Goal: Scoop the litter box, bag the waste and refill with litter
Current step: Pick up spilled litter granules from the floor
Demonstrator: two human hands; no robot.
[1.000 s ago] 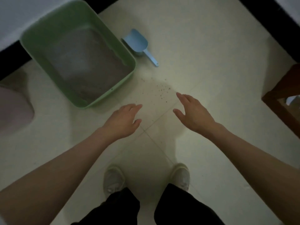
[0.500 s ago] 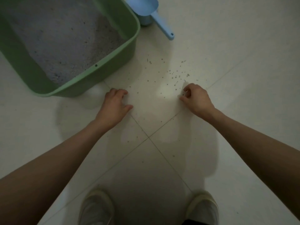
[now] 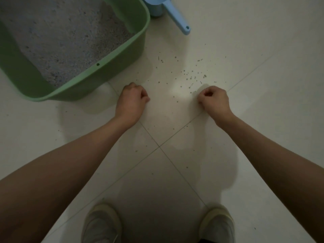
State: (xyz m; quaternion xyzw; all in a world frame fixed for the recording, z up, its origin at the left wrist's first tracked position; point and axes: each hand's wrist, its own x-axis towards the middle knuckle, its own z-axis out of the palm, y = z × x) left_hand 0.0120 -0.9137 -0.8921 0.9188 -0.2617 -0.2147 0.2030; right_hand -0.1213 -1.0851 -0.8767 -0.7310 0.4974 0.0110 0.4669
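Both hands curled tighter since before: left hand (image 3: 131, 100), right hand (image 3: 214, 99).

Green, blue and grey on pale tile

The green litter box (image 3: 112, 65) is holding speckled grey litter (image 3: 61, 41); the scoop (image 3: 175, 14) is showing light blue; dark granules (image 3: 192, 77) are dotting the cream floor (image 3: 263, 85).

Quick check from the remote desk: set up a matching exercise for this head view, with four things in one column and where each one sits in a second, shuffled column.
Things:
1. green plastic litter box
2. light blue plastic scoop
3. scattered grey litter grains
4. pale canvas shoes

Places:
A. bottom edge of view
B. bare tile ahead of the right hand
C. upper left, holding grey litter
D. on the floor just right of the box

Pairs: 1-C, 2-D, 3-B, 4-A
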